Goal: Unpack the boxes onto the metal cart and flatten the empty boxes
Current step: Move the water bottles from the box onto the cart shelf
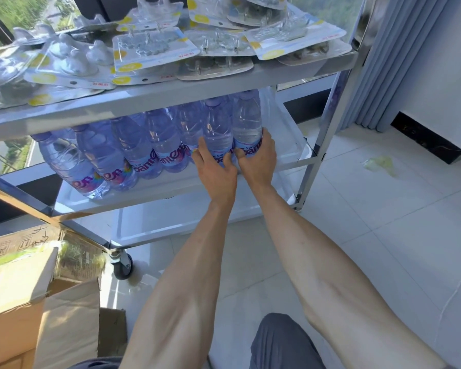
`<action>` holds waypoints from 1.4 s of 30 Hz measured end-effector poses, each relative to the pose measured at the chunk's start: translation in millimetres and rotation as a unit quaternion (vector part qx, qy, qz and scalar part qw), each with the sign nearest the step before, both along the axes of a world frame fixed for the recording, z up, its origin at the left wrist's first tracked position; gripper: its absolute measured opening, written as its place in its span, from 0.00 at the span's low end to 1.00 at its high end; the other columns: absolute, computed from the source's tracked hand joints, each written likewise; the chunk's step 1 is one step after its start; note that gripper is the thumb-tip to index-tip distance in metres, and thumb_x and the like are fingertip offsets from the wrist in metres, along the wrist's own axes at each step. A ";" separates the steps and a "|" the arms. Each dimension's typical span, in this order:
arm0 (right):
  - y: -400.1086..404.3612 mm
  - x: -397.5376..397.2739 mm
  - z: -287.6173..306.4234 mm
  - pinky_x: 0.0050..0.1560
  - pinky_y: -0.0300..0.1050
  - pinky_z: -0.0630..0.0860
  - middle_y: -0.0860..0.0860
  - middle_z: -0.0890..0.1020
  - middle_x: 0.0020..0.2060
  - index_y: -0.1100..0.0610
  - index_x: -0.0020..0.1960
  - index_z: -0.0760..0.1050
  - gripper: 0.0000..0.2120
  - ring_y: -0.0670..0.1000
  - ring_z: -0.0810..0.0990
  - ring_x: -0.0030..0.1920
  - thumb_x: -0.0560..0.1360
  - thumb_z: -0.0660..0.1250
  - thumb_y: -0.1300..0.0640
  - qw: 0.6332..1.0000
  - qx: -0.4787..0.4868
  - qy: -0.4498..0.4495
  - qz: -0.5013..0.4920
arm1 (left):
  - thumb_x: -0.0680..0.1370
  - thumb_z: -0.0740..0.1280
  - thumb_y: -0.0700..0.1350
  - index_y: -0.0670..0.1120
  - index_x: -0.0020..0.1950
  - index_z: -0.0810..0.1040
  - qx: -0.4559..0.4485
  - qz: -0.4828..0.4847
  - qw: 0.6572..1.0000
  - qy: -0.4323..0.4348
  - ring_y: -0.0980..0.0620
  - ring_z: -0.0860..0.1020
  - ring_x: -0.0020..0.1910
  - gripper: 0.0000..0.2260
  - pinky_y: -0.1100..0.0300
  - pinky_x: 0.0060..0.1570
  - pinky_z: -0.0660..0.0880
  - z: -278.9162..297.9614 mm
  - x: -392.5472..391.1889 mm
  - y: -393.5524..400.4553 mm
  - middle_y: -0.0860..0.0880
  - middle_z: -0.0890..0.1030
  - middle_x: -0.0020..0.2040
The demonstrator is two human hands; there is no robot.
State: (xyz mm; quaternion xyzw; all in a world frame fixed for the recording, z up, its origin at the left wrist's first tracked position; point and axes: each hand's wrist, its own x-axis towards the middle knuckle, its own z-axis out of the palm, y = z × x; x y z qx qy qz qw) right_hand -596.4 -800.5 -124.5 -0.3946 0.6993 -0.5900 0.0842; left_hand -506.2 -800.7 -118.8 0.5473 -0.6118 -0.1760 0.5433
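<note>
Unpacking step: left hand [216, 170] and right hand [258, 158] each grip water bottle [246, 123] at row end on metal cart [290, 158] middle shelf. Next: release, reach open box [14, 288] at left.

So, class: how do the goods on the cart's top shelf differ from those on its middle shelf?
The blister packs lie flat and overlapping on the top shelf; the water bottles stand upright in a row on the middle shelf. The packs are untouched; the left hand and right hand grip two bottles. Both are clear plastic.
</note>
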 end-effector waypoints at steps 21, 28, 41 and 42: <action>0.7 -1.4 -11.4 0.54 0.41 0.73 0.53 0.78 0.54 0.58 0.65 0.71 0.29 0.51 0.77 0.55 0.69 0.74 0.49 1.000 -0.003 -0.006 -0.026 | 0.73 0.75 0.51 0.41 0.63 0.71 0.145 0.088 0.985 0.030 0.44 0.76 0.58 0.25 0.53 0.52 0.71 9.6 -19.4 -12.7 0.46 0.77 0.59; -7.8 -10.7 -6.1 0.53 0.49 0.77 0.53 0.79 0.55 0.58 0.66 0.68 0.30 0.54 0.78 0.55 0.68 0.74 0.51 1.000 0.025 0.003 -0.008 | 0.74 0.72 0.57 0.43 0.61 0.73 0.188 0.104 0.976 -0.024 0.41 0.77 0.56 0.24 0.52 0.52 0.71 9.7 -19.7 -19.8 0.43 0.80 0.56; -34.1 -29.0 1.0 0.55 0.54 0.78 0.56 0.76 0.60 0.58 0.71 0.62 0.31 0.58 0.77 0.59 0.72 0.71 0.61 0.996 0.064 0.005 0.054 | 0.77 0.68 0.58 0.45 0.62 0.75 0.189 0.118 0.971 -0.088 0.40 0.78 0.55 0.21 0.51 0.51 0.70 -4.7 -23.8 -22.5 0.43 0.80 0.55; -36.0 -29.5 2.9 0.55 0.54 0.77 0.57 0.75 0.61 0.59 0.71 0.62 0.31 0.59 0.77 0.60 0.72 0.71 0.61 0.996 0.067 0.014 0.064 | 0.77 0.68 0.58 0.45 0.62 0.75 0.190 0.120 0.970 -0.095 0.40 0.78 0.55 0.21 0.51 0.51 0.69 -4.7 -24.6 -22.4 0.43 0.80 0.56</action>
